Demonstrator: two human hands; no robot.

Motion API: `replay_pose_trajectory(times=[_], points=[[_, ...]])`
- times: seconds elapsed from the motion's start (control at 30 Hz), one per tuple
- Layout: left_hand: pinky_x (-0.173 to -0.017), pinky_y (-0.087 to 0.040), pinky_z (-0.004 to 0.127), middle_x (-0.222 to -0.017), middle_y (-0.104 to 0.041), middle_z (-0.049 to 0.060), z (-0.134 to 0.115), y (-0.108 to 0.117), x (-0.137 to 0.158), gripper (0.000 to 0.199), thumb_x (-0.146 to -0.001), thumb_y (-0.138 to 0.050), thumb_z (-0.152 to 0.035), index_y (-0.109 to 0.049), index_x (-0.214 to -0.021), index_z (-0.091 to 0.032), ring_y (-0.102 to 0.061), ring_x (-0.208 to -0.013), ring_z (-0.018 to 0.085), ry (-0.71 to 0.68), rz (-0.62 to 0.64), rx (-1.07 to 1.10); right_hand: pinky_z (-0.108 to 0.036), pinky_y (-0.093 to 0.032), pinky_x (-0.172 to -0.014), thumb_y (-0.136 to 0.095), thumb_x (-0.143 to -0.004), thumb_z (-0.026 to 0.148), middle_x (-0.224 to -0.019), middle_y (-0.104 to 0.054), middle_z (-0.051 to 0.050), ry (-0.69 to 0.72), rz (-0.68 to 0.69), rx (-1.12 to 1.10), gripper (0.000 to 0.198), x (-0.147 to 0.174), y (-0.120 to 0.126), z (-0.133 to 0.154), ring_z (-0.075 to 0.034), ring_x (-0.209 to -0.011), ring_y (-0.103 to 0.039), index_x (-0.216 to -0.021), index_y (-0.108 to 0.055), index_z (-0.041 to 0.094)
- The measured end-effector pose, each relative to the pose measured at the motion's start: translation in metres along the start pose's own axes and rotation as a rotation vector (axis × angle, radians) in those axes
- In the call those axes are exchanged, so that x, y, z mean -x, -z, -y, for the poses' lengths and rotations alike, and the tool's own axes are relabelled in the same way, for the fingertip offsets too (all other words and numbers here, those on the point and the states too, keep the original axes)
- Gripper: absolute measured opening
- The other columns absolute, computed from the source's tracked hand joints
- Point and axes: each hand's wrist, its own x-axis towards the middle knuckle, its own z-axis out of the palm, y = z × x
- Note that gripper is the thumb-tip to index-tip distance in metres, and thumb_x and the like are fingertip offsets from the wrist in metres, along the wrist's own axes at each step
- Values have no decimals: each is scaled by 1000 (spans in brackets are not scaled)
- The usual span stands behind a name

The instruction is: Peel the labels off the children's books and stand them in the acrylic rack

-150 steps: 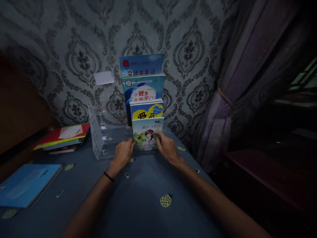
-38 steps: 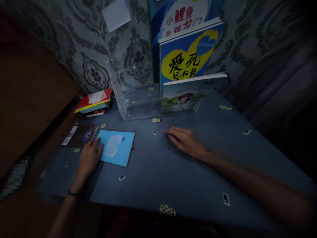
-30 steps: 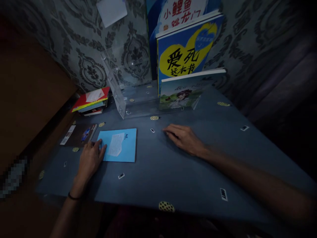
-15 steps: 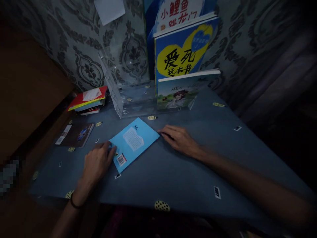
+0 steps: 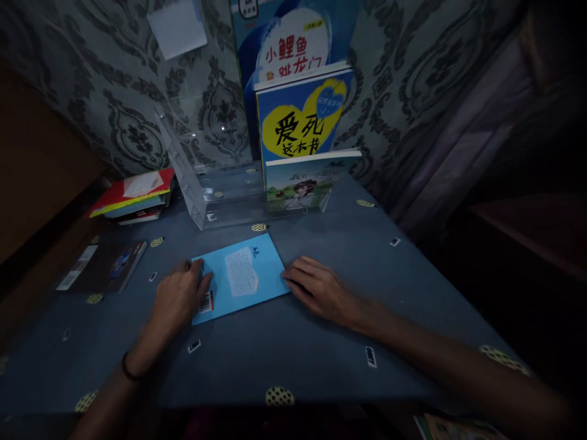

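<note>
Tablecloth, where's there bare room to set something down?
The tablecloth is bare between the light-blue book and front edge, and between the right hand and right edge. Crowded: the back, with the book stack and clear rack.

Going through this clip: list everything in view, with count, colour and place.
Light-blue book: one, light blue, flat between the hands
Dark book: one, dark brown, flat at left
Book stack: one, red-and-yellow on top, back left
Stand: one, clear, back of table
Standing books: three visible, blue, blue-and-yellow, green-blue, in the stand's right part
Card: one, white, upper left
Tablecloth: one, blue-grey with pineapples, across the table
Wallpaper: one wall, grey patterned, behind
Curtain: one, dull purple, right
Wristband: one, black, left wrist
Left hand: one, bare, book's left edge
Right hand: one, bare, book's right edge
</note>
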Motion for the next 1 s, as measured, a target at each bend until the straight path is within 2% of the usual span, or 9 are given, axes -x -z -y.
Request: replay_pose_trajectory(times=[0.17, 0.27, 0.37, 0.43, 0.53, 0.63, 0.73, 0.8, 1.0], points=[[-70, -53, 35, -110, -64, 14, -29, 1, -11, 31, -103, -45, -37, -63, -119, -17, -68, -94, 29, -131, -24, 48, -36, -56, -74, -43, -105, 22, -85, -67, -8, -55, -61, 107, 27, 23, 15, -2, -20, -76, -62, -98, -69, 17], [-71, -53, 35, -109, -63, 13, -47, -1, -12, 27, -101, -48, -34, -63, -117, -17, -65, -96, 28, -263, -64, 101, -38, -55, -71, -45, -104, 22, -85, -68, -10, -108, -66, 168, 27, 30, 24, -5, -22, -78, -63, -96, -71, 17], [-75, -54, 36, -107, -62, 11, -63, -5, -13, 29, -101, -47, -36, -61, -119, -18, -63, -94, 26, -406, -97, 179, -44, -56, -76, -44, -104, 25, -96, -71, -13, -164, 2, 175, 30, 27, 29, -4, -26, -87, -65, -103, -73, 17], [-77, -54, 38, -106, -61, 11, -69, -6, -14, 30, -102, -44, -37, -60, -119, -17, -61, -94, 26, -449, -116, 195, -48, -58, -82, -41, -105, 26, -108, -72, -15, -164, 57, 149, 32, 21, 28, 0, -28, -97, -66, -111, -72, 17], [-79, -54, 42, -104, -61, 12, -71, -7, -16, 31, -103, -44, -39, -61, -116, -17, -60, -96, 29, -465, -159, 167, -53, -57, -93, -40, -105, 26, -126, -69, -16, -139, 135, 128, 34, 10, 19, 9, -30, -115, -63, -123, -67, 16], [-88, -54, 47, -118, -61, 15, -67, -12, -21, 32, -103, -45, -41, -60, -116, -17, -59, -107, 31, -547, -222, 181, -59, -49, -107, -42, -105, 29, -139, -62, -18, -134, 213, 140, 37, 2, 8, 23, -33, -132, -55, -132, -61, 13], [-97, -52, 48, -132, -59, 15, -62, -21, -28, 33, -104, -42, -41, -56, -121, -17, -58, -116, 30, -618, -267, 261, -64, -38, -116, -50, -102, 49, -151, -51, -23, -112, 283, 128, 59, 2, 4, 39, -38, -145, -42, -144, -51, 7], [-96, -53, 48, -131, -61, 14, -60, -27, -31, 32, -105, -40, -41, -55, -123, -18, -59, -115, 30, -621, -284, 290, -64, -33, -120, -55, -96, 59, -157, -43, -24, -74, 322, 96, 75, 5, 5, 47, -39, -150, -34, -150, -44, 7], [-92, -53, 48, -122, -64, 14, -62, -38, -34, 28, -104, -42, -38, -57, -117, -18, -59, -110, 30, -611, -337, 373, -65, -29, -121, -60, -96, 53, -160, -41, -19, -38, 381, 44, 70, 12, 15, 38, -34, -152, -31, -152, -43, 15]])
